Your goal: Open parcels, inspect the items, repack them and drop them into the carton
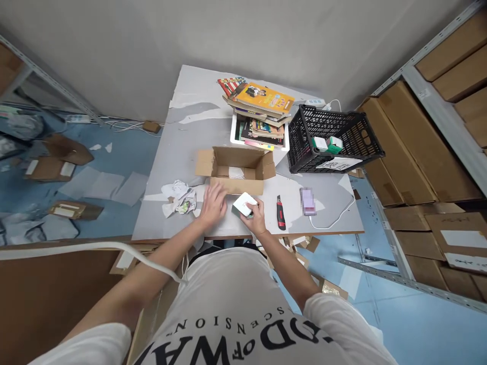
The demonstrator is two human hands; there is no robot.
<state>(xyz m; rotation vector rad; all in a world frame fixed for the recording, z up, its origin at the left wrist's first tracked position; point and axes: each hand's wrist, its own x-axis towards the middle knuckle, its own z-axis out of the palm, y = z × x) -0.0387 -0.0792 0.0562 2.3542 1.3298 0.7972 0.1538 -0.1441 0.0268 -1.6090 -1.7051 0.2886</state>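
Observation:
My right hand grips a small white box with a dark green side, just above the front part of the table. To its left, my left hand is a little blurred, its fingers stretched out near the front corner of an open cardboard box. Whether those fingers touch the cardboard I cannot tell. A white slip of paper lies inside the cardboard box, whose end flaps are folded out. Crumpled paper sits left of my left hand. A red and black utility knife rests right of my right hand.
Behind the cardboard box stands a white bin heaped with books. A black plastic crate holds small green and white boxes. A phone with a white cable lies at right. Cardboard boxes fill the shelf on the right.

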